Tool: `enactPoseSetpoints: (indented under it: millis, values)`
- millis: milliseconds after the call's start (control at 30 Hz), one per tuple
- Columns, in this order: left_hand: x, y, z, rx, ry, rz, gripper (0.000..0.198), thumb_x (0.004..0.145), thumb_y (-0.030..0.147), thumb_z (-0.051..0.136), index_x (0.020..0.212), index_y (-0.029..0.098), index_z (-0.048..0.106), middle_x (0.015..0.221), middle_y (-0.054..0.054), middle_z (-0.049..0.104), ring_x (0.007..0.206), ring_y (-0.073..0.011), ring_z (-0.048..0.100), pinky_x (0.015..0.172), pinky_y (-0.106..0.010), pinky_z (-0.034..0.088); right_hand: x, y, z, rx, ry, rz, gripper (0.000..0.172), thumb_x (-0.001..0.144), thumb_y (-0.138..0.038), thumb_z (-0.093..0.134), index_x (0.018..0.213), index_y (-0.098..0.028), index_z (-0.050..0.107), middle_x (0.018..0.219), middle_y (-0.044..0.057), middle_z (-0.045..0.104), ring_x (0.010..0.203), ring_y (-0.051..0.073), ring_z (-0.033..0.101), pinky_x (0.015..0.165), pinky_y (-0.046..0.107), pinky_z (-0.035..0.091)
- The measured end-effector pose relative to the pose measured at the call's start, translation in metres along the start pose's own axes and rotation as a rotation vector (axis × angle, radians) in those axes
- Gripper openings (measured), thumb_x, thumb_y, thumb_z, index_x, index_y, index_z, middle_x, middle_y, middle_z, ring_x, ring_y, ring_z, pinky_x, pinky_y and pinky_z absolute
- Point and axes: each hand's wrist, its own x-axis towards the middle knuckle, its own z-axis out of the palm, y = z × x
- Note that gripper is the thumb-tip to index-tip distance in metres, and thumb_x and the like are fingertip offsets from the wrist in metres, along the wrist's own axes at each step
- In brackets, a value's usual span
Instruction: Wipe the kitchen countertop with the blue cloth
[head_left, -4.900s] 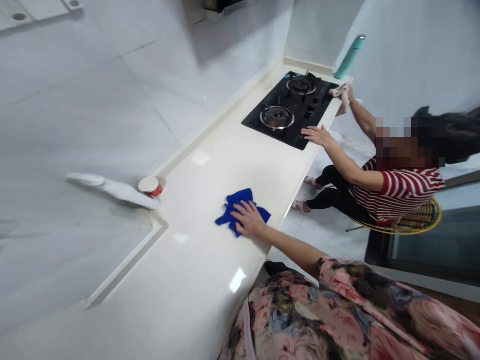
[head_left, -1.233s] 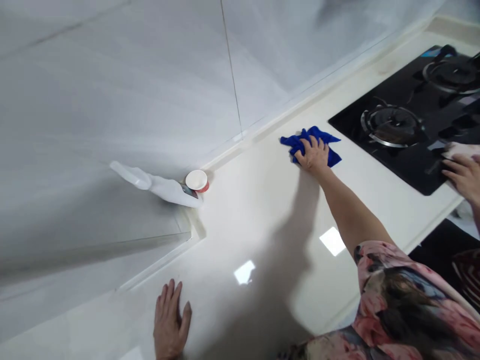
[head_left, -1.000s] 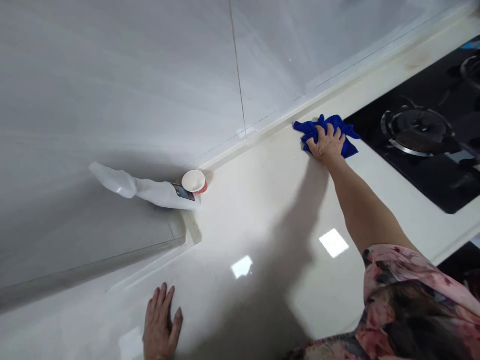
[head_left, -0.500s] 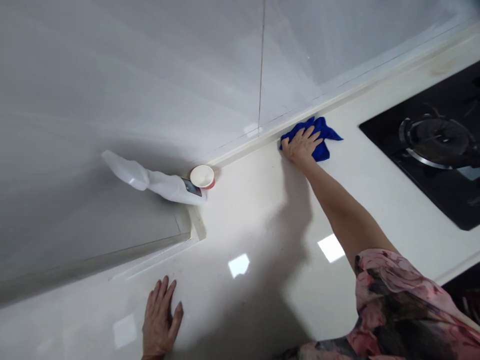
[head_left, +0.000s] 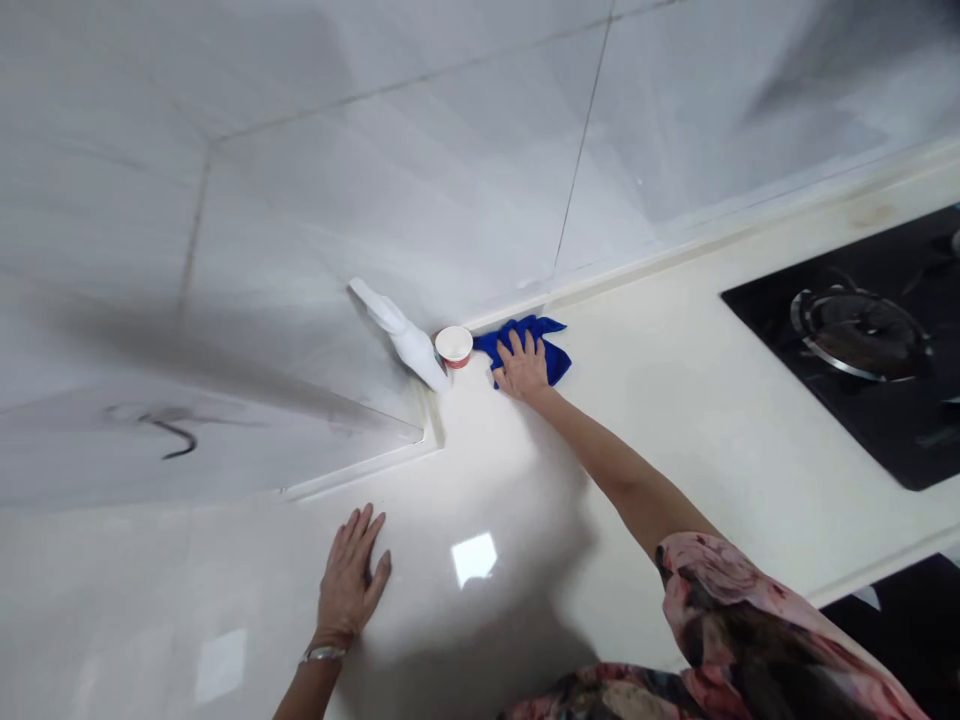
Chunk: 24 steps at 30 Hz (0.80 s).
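One blue cloth (head_left: 529, 340) under right hand (head_left: 521, 370), beside cup (head_left: 454, 346).

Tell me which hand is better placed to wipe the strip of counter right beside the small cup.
Right. The right hand already presses the blue cloth flat against the counter next to the small cup. The left hand lies flat, empty, nearer the front edge, well away from it.

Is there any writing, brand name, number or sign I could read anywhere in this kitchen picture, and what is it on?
No text here can be read.
White bottle leaning in the wall corner: no label shows legibly.
Small red and white cup beside the blue cloth: its side carries print, too small and blurred to read.
Black gas hob: no readable markings.
Dark squiggle on the wall tile: a mark, not writing.
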Motion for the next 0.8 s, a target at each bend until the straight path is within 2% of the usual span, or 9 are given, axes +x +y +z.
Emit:
enactPoseSetpoints:
  millis: [100, 200, 333, 567, 800]
  values:
    - [-0.001, -0.001, 0.004, -0.008, 0.024, -0.012, 0.071, 0.102, 0.032, 0.054, 0.169, 0.033, 0.031, 0.172, -0.009, 0.042, 0.161, -0.0288, 0.035, 0.131, -0.056, 0.034, -0.012, -0.006, -0.005, 0.008, -0.045, -0.068, 0.067, 0.098, -0.04, 0.046, 0.162, -0.023, 0.049, 0.175, 0.011, 0.031, 0.159, 0.044, 0.022, 0.127, 0.062, 0.02]
    - [-0.002, -0.002, 0.008, -0.015, 0.028, -0.03, 0.066, 0.102, 0.033, 0.053, 0.166, 0.03, 0.039, 0.169, -0.011, 0.046, 0.16, -0.0296, 0.037, 0.13, -0.057, 0.036, -0.032, -0.019, -0.007, 0.027, -0.019, -0.034, 0.069, 0.096, -0.039, 0.049, 0.162, -0.017, 0.048, 0.174, 0.016, 0.032, 0.158, 0.045, 0.024, 0.127, 0.062, 0.02]
    - [-0.001, -0.004, 0.013, -0.023, 0.029, -0.049, 0.059, 0.102, 0.035, 0.052, 0.16, 0.026, 0.05, 0.168, -0.012, 0.048, 0.159, -0.0305, 0.04, 0.129, -0.058, 0.037, -0.074, -0.04, 0.0, 0.024, 0.006, 0.01, 0.073, 0.094, -0.037, 0.052, 0.162, -0.011, 0.047, 0.173, 0.021, 0.034, 0.157, 0.047, 0.026, 0.126, 0.063, 0.019]
    - [0.008, 0.006, 0.011, -0.08, 0.026, -0.098, 0.057, 0.102, 0.039, 0.047, 0.157, 0.023, 0.054, 0.169, -0.011, 0.046, 0.16, -0.0297, 0.037, 0.133, -0.056, 0.03, -0.17, -0.081, 0.016, 0.027, 0.023, 0.006, 0.074, 0.094, -0.039, 0.055, 0.162, -0.01, 0.048, 0.173, 0.021, 0.033, 0.157, 0.049, 0.025, 0.126, 0.065, 0.02]
    - [0.015, 0.012, 0.011, -0.105, 0.005, -0.113, 0.059, 0.103, 0.042, 0.043, 0.156, 0.02, 0.053, 0.171, -0.012, 0.043, 0.162, -0.0304, 0.034, 0.134, -0.056, 0.026, -0.281, -0.133, 0.033, 0.147, 0.0, -0.186, 0.076, 0.088, -0.036, 0.063, 0.159, -0.012, 0.053, 0.172, 0.02, 0.034, 0.16, 0.048, 0.021, 0.13, 0.064, 0.017]
